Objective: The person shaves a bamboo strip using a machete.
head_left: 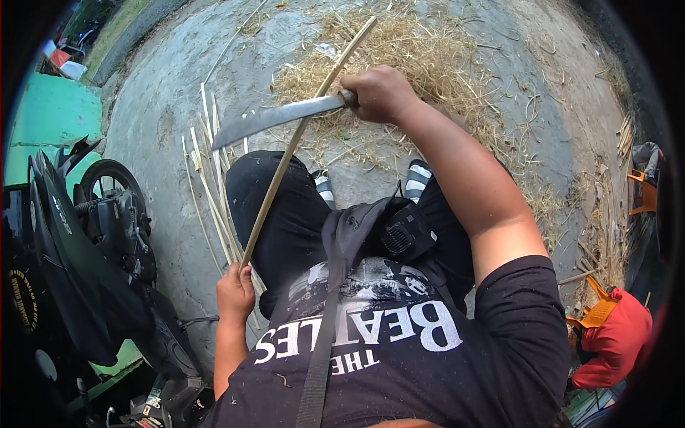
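A long, pale bamboo strip [279, 178] slants up and away across my left thigh. My left hand [235, 292] is closed around its near end. Farther off, my right hand [379, 95] grips the wooden handle of a machete [275, 119]. The machete's broad, slightly curved blade points left and crosses the strip toward its far end, just left of my right fist. Whether the edge bites into the strip cannot be made out. Several more bamboo strips [207, 178] lie on the ground beside my left leg.
Shavings [428, 57] are heaped on the concrete ground [164, 100] beyond my feet. A motorbike [93, 235] stands close on my left, next to a green surface [57, 114]. At right are an orange chair [599, 303] with red cloth [617, 339] and more strips [625, 135].
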`<state>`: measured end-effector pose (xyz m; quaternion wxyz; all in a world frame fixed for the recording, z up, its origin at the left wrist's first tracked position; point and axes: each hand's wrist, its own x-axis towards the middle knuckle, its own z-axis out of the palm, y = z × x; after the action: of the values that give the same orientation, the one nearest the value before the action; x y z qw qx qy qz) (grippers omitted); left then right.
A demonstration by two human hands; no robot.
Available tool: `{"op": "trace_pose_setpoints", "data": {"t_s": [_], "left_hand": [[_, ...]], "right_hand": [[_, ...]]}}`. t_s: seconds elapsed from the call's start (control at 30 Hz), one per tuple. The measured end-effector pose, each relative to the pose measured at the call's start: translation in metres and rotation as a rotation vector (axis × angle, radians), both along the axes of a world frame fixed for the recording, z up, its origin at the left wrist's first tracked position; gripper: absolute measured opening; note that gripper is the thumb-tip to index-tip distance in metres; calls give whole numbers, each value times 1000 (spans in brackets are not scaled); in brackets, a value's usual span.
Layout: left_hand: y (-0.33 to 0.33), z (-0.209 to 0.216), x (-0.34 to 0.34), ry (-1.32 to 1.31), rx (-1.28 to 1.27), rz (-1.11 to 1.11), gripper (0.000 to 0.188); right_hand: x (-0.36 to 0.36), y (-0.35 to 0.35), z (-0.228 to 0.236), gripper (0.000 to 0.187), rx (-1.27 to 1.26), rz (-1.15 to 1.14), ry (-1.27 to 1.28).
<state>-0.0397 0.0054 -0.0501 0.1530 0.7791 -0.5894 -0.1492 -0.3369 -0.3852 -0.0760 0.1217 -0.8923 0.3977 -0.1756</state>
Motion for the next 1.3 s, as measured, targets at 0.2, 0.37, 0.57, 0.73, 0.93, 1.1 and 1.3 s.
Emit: {"op": "trace_pose_setpoints", "data": {"t_s": [0.2, 0.37, 0.57, 0.73, 0.93, 1.1, 1.3], "left_hand": [[-14, 9, -4, 104, 107, 63, 38], [-3, 1, -1, -49, 16, 20, 38], [-22, 20, -9, 25, 144, 41, 35], [-10, 4, -3, 16, 53, 30, 35], [-7, 42, -4, 89, 134, 41, 35], [4, 52, 0, 80, 202, 93, 38], [10, 31, 0, 70, 155, 81, 38]], "right_hand": [[-13, -15, 7, 16, 214, -246, 118], [-1, -5, 23, 16, 51, 6, 249], [-24, -24, 12, 22, 263, -356, 178], [-13, -5, 33, 14, 14, 2, 202], [-41, -22, 24, 19, 232, -276, 212], [-13, 4, 34, 16, 114, 100, 342], [-47, -37, -7, 18, 356, -218, 111]]}}
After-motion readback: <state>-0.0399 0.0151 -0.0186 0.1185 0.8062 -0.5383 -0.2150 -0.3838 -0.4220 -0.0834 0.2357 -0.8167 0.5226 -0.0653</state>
